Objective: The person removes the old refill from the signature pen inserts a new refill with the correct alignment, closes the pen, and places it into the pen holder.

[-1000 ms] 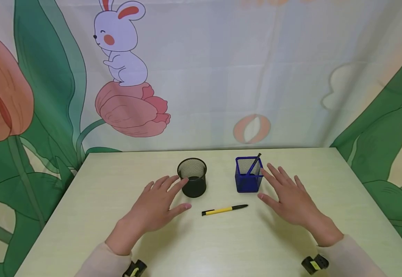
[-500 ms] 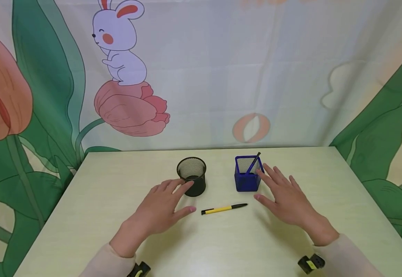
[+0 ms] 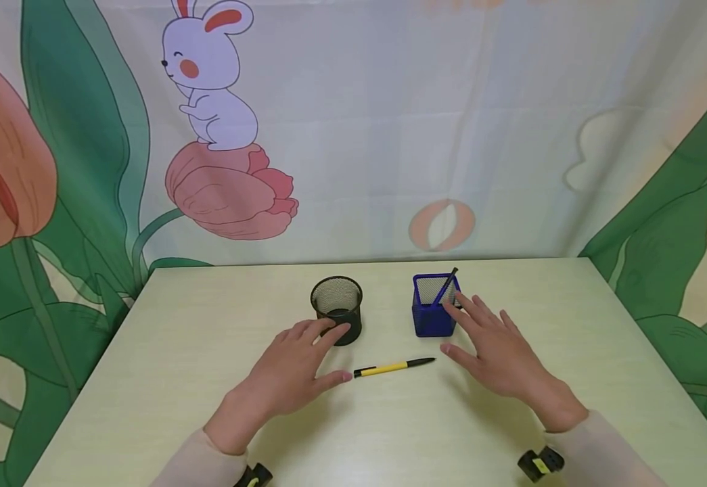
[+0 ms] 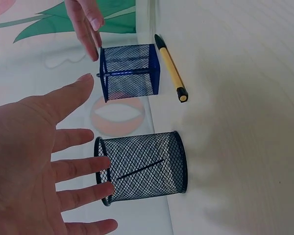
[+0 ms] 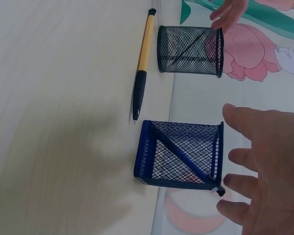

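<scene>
A yellow ballpoint pen (image 3: 390, 368) with black ends lies on the table between my hands. Behind it on the left stands a round black mesh pen holder (image 3: 348, 325). A square blue mesh pen holder (image 3: 434, 322) stands to the right, with a dark pen (image 5: 183, 154) leaning inside it. My left hand (image 3: 292, 368) hovers in front of the black holder, fingers spread, overlapping its lower front in the head view; the thumb points at the yellow pen's left end. My right hand (image 3: 499, 352) is beside the blue holder, fingers spread, holding nothing.
The pale wooden table (image 3: 146, 365) ends at a hanging cloth (image 3: 353, 135) printed with a rabbit and tulips. Small black devices are strapped near both sleeves, one being the right wrist device (image 3: 540, 464).
My left hand has moved right and slightly toward me, its thumb now close to the yellow pen. My right hand has shifted a little left. The pen and both holders stay put.
</scene>
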Motion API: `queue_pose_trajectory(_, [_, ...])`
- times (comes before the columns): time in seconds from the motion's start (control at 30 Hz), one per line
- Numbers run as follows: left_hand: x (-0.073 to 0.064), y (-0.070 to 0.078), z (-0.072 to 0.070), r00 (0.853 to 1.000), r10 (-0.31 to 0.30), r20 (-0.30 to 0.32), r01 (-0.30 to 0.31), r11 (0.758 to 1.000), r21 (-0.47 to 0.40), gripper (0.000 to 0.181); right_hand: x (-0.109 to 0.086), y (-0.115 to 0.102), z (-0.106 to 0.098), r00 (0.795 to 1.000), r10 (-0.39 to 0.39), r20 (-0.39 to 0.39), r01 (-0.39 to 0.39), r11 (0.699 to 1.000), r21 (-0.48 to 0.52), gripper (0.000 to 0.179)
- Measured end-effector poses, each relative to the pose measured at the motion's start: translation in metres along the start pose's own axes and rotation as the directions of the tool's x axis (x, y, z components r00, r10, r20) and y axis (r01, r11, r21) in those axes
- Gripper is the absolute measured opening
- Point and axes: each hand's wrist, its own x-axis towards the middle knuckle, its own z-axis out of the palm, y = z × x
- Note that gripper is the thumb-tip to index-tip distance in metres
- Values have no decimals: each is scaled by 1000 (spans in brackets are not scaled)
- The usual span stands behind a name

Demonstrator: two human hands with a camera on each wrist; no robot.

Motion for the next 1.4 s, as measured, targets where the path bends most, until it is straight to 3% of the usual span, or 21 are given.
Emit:
queue_pose_trajectory(0.4, [8,3,8,1000,16,-3,-16,1000,6,78,2,-4,2,999,-37,-12,37,999,-2,68])
queue_pose_trajectory(0.67, [15,10,12,1000,19,-6,-19,1000,-21,73,0,-5,1,997,13,-74,-12,1000,1,65])
queue_pose_trajectory(1.07, [19,13,17,999,32,-11,-32,1000,0,71,-1,-17,2,984,-70,-162,76,997,31,55])
queue_pose_trajectory(1.4, [24,15,19,999,33,12,-33,999,-13,69,0,-20,7,985,-90,-150,96,995,31,47])
